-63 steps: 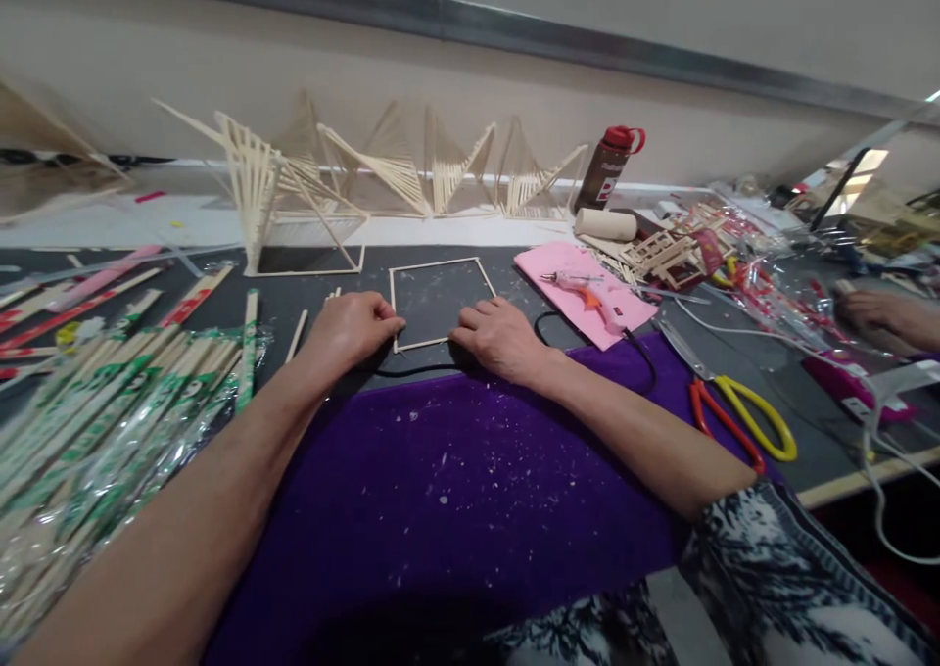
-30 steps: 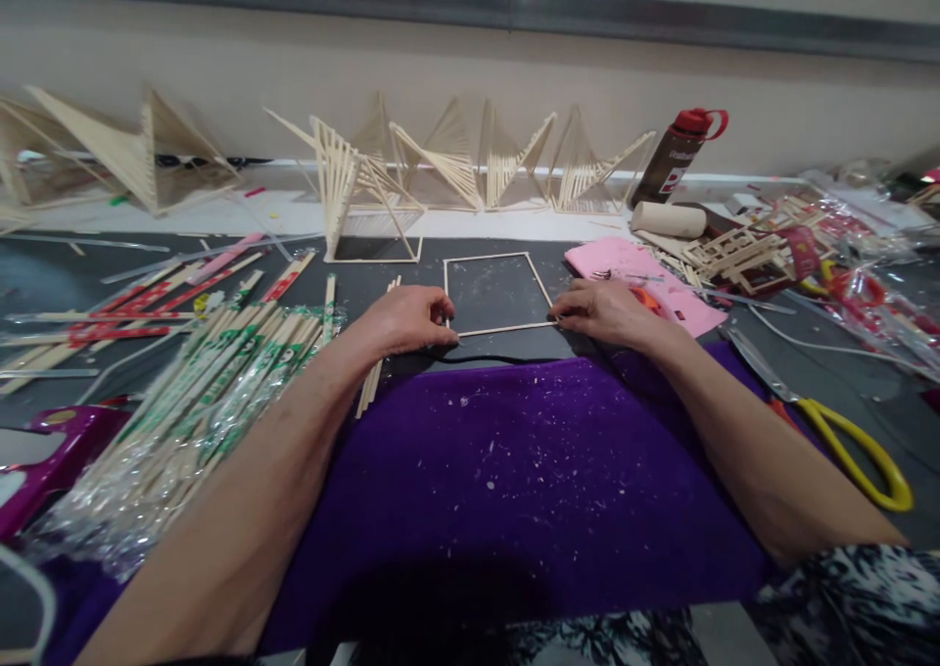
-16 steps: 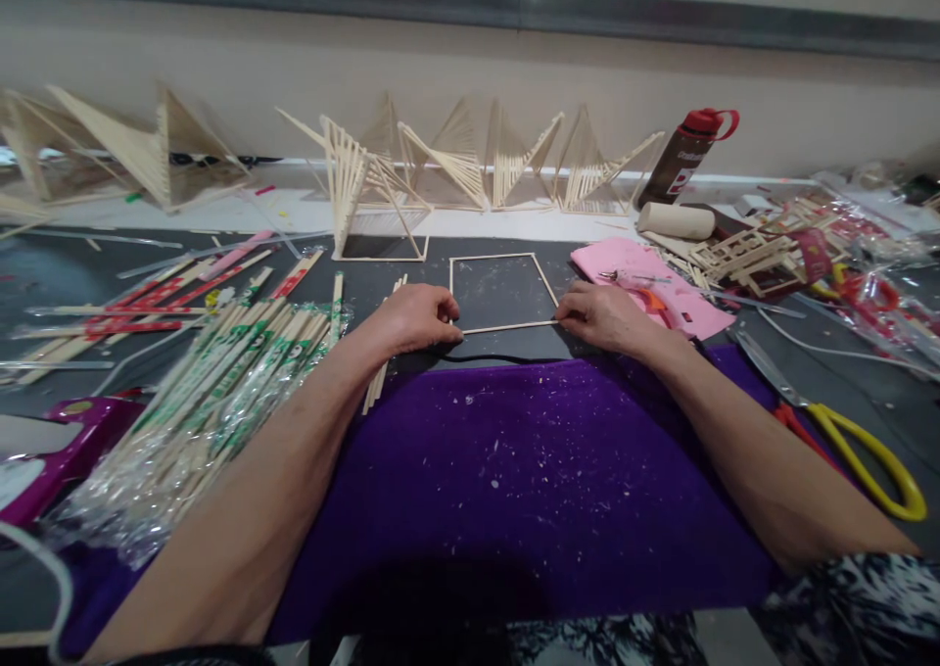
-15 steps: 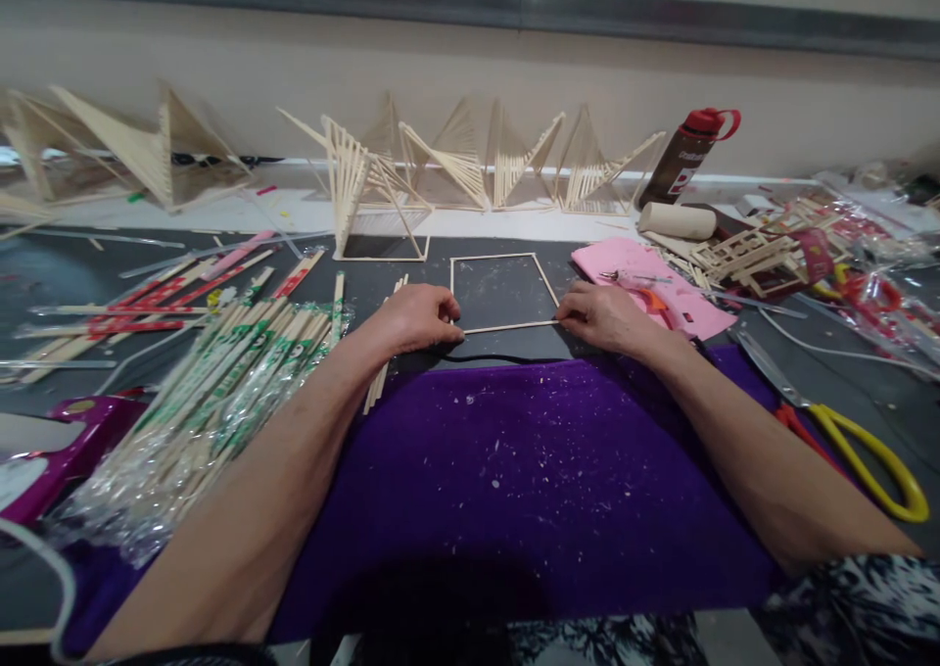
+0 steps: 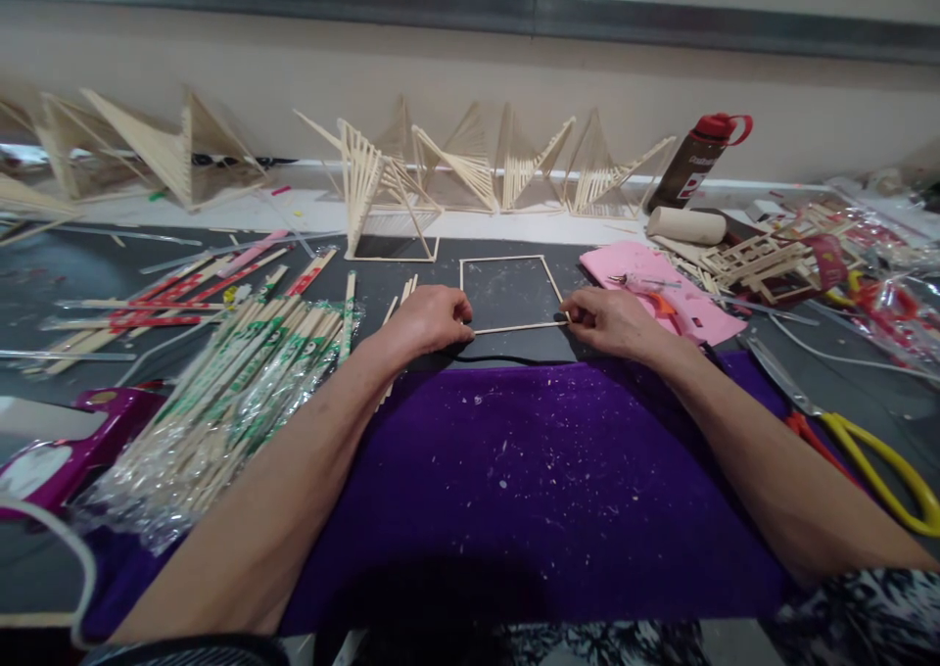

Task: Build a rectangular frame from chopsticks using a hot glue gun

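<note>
A four-sided frame of thin wooden sticks (image 5: 520, 329) lies flat on the dark grey tabletop. At its near left corner is my left hand (image 5: 435, 319), thumb and fingers pinched on the stick. My right hand (image 5: 600, 319) pinches the near right corner the same way. Both fingertips hide the corner joints. Several loose sticks (image 5: 394, 306) lie partly under my left wrist. A purple cloth (image 5: 514, 470) with pale specks spreads below my forearms.
Wrapped chopsticks (image 5: 242, 392) and a magenta tool (image 5: 110, 441) lie at left. Finished stick structures (image 5: 367, 186) line the back. At right are a pink glue gun (image 5: 680, 318) on pink sheets (image 5: 624, 260), scissors (image 5: 873, 451), a bottle (image 5: 690, 166) and a stick pile (image 5: 778, 255).
The whole view has shifted slightly, so everything appears a little further right. Both hands stay at the frame's near corners, with hardly any movement against the table.
</note>
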Action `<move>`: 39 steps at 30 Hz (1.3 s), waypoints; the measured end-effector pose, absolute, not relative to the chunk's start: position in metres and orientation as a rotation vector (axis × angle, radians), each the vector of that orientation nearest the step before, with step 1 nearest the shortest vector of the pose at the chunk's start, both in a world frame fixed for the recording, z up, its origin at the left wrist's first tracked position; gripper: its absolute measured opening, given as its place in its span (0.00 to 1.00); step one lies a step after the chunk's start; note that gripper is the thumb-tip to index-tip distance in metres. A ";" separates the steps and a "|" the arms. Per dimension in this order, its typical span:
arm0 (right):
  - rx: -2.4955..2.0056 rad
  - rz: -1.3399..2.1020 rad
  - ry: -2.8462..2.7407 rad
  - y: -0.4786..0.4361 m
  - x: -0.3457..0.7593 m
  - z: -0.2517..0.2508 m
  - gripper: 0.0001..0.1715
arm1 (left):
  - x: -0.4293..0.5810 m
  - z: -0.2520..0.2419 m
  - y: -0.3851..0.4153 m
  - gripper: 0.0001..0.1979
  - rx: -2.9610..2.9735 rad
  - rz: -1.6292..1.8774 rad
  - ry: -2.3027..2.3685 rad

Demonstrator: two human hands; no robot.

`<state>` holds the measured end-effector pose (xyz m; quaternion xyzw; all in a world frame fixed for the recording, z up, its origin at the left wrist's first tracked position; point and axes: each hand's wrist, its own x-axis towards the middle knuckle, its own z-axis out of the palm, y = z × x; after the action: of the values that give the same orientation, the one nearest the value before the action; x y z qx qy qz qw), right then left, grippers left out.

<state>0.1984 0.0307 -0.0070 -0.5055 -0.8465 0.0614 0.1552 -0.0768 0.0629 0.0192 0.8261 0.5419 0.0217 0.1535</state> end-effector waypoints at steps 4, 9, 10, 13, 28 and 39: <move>-1.468 0.220 -2.387 0.029 0.201 -0.007 0.15 | -0.075 0.020 0.062 0.13 2.380 0.062 1.557; -1.488 0.172 -2.376 0.027 0.202 -0.006 0.17 | -0.073 0.022 0.060 0.13 2.382 0.067 1.571; -1.491 0.160 -2.371 0.026 0.202 -0.007 0.18 | -0.073 0.022 0.060 0.13 2.382 0.073 1.576; -1.476 0.133 -2.364 0.026 0.200 -0.008 0.18 | -0.073 0.022 0.060 0.12 2.378 0.082 1.587; -1.352 0.279 -2.485 0.034 0.209 -0.007 0.13 | -0.075 0.020 0.062 0.13 2.367 0.059 1.547; -1.274 0.245 -2.542 0.036 0.208 -0.010 0.14 | -0.076 0.017 0.065 0.14 2.355 0.077 1.547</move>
<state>0.2084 0.0361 -0.0101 -0.4419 -0.8815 0.0848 0.1432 -0.0760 0.0645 0.0167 0.8245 0.5418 0.0271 0.1609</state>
